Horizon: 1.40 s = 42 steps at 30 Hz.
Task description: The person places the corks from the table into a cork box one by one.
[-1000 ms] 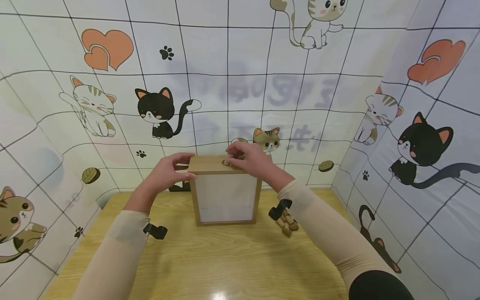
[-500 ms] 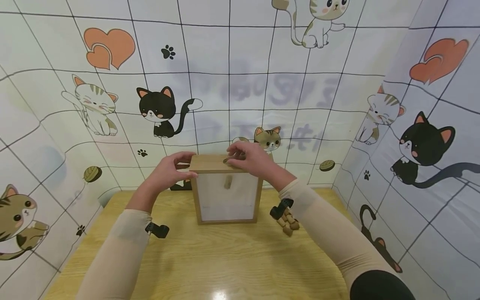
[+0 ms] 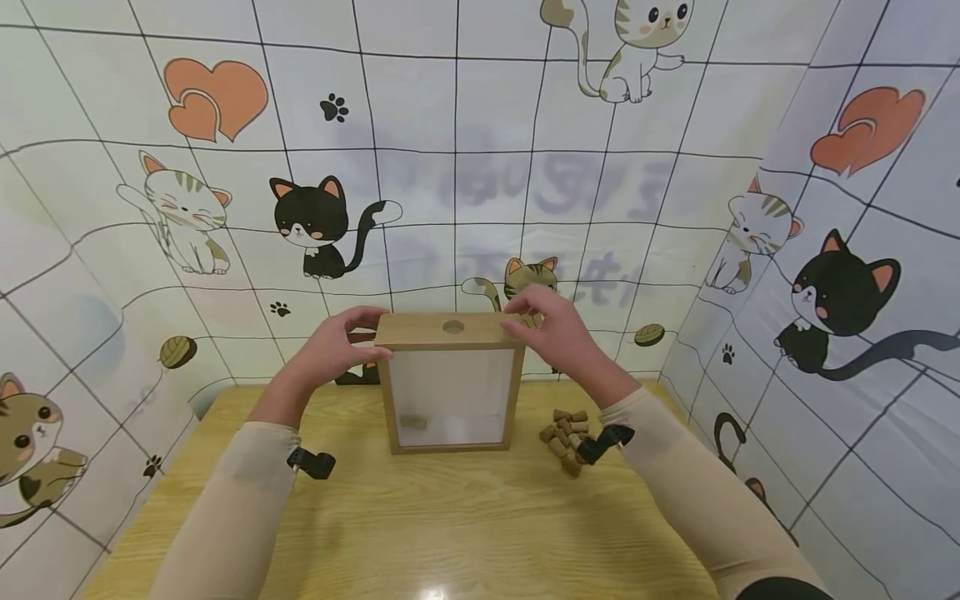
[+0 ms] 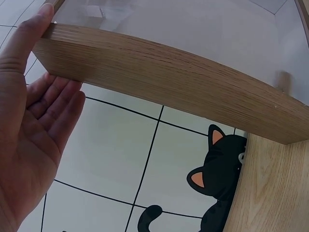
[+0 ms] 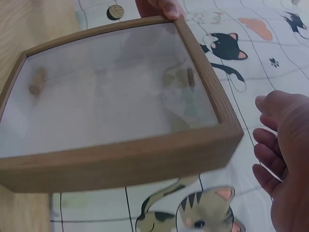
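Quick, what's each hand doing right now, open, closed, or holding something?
Left hand: open, straight fingers steadying the wooden box at its top corner.
Right hand: open, fingers relaxed beside the box's top edge, holding nothing.
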Each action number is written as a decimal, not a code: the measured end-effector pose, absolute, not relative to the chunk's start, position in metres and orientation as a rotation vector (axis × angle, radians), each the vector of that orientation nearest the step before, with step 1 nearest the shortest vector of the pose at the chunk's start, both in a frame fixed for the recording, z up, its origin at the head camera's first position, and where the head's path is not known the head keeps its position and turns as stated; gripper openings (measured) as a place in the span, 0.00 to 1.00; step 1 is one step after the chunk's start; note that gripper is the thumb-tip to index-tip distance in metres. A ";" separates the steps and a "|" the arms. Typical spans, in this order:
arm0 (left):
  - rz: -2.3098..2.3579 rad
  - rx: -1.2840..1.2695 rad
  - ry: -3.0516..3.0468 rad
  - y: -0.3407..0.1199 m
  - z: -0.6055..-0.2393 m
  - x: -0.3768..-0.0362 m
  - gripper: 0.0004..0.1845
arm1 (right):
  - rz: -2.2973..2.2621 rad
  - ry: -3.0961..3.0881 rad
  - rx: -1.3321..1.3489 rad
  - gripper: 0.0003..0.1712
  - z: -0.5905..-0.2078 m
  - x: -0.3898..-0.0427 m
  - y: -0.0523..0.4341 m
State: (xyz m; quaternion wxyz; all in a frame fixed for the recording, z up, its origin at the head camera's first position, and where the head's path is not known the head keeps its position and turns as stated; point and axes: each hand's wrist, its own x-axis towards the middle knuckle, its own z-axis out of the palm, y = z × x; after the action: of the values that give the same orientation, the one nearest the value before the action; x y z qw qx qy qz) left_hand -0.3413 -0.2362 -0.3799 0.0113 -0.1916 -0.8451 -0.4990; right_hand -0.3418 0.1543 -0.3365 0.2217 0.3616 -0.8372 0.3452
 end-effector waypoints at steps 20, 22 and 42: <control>-1.531 -0.586 -2.665 -0.242 -0.378 -0.340 0.45 | 1.157 -2.692 0.699 0.16 -0.453 -0.293 0.256; -1.532 -0.590 -2.670 -0.241 -0.378 -0.340 0.45 | 1.149 -2.716 0.690 0.15 -0.466 -0.287 0.258; -1.560 -0.606 -2.660 -0.238 -0.383 -0.343 0.44 | 0.696 -2.850 0.576 0.17 -0.549 -0.265 0.259</control>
State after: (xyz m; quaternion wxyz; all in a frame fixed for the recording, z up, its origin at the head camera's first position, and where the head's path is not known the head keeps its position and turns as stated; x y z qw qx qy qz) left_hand -0.3427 -0.2380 -0.3827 -0.0007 -0.1928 -0.8464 -0.4965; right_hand -0.2648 0.2586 -0.5490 0.0759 0.1922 -0.9505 0.2321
